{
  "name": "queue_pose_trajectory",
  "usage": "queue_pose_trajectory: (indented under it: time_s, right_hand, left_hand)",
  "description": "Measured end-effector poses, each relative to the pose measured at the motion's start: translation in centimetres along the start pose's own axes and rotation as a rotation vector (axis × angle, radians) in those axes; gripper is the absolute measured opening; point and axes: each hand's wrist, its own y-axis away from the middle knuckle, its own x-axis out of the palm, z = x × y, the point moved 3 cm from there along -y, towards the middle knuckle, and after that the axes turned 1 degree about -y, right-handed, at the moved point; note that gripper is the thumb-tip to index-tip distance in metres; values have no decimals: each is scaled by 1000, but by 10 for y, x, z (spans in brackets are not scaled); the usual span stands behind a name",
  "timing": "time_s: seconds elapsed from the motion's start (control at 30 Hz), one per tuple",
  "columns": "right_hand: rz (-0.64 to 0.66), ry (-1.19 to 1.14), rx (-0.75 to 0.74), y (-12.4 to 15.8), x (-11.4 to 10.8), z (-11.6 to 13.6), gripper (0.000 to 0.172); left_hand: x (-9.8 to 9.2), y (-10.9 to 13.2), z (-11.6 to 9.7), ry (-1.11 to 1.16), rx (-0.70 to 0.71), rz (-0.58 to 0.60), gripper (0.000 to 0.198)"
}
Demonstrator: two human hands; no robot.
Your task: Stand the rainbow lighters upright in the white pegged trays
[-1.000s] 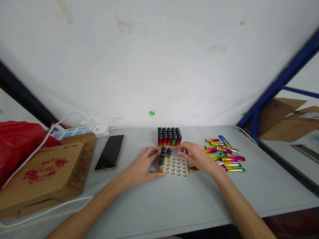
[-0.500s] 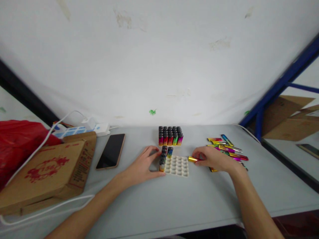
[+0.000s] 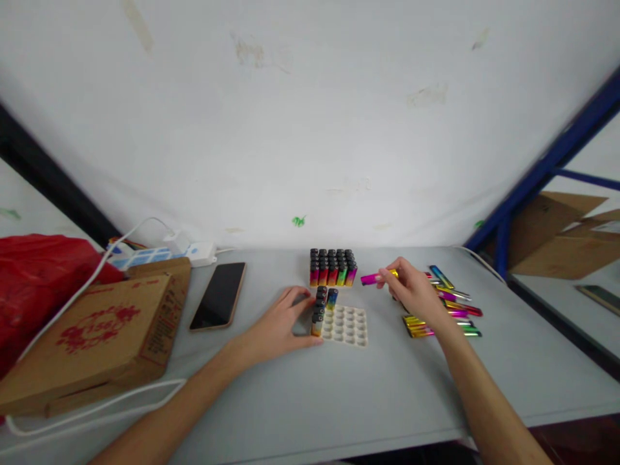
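Note:
My right hand (image 3: pixel 411 287) pinches a shiny purple-and-yellow lighter (image 3: pixel 371 279) above the table, its purple end pointing left. Beside the white tray (image 3: pixel 359 340) with round hollows lies my left hand (image 3: pixel 278 326), thumb and fingers spread along the left edge. The thumb is at the front corner and a fingertip is close to the rear. Between them a column of lighters with black tops (image 3: pixel 317 323) stands upright in the tray's left row. One blue-yellow lighter (image 3: pixel 332 299) stands in the adjoining row at the back.
Behind the tray stands a block of upright lighters (image 3: pixel 333 274). A loose pile of shiny lighters (image 3: pixel 450 303) lies to the right. On the left are a phone (image 3: pixel 219 296), a cardboard box (image 3: pixel 92 329), a red bag (image 3: pixel 43 278), a power strip (image 3: pixel 201 253) and white cables.
My right hand has lifted and moved slightly away toward the wall, and the lighter in it now points its purple end left instead of its yellow end. My left hand has stayed by the tray.

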Motion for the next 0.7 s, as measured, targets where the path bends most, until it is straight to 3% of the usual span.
queue_pose_trajectory:
  time_s: [0.13,0.3,0.4,0.57,0.7]
  right_hand:
    - [-49,-477,155,1,13,4,66]
    - [9,-805,308,6,37,11,54]
    - [111,-840,350,9,50,15,59]
    - [236,-795,346,12,65,21,52]
    - [276,-666,341,14,72,21,63]
  left_hand:
    - [0,0,-1,-2,7,9,74]
    - [0,0,1,-6,12,2,76]
    - [0,0,0,-13,16,-1,77]
    - [-1,0,-3,-23,17,-3,75]
    - [-1,0,-2,-30,20,3,77]
